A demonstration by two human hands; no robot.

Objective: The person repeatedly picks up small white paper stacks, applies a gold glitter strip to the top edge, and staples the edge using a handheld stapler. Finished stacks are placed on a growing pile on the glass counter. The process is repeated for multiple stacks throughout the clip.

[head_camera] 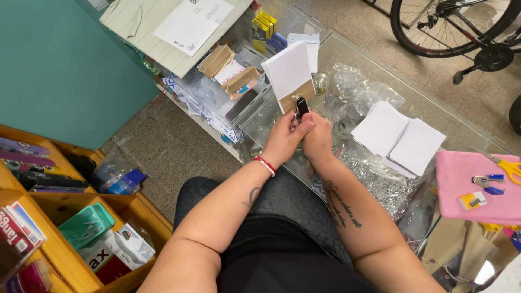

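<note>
Head view: left hand (286,135) pinching black tool (302,106), right hand (317,138) wrapped below. Better squeezed squarely on card stack (290,76), held steady over bench (358,59).

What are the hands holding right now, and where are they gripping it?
Both the left hand and right hand grip a small black tool by its lower end; its top meets the white-and-brown card stack.

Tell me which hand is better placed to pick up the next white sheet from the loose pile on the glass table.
Right. The right hand is nearer the loose white sheets, which lie on its side of the glass table; the left hand would probably have to cross over it.
</note>
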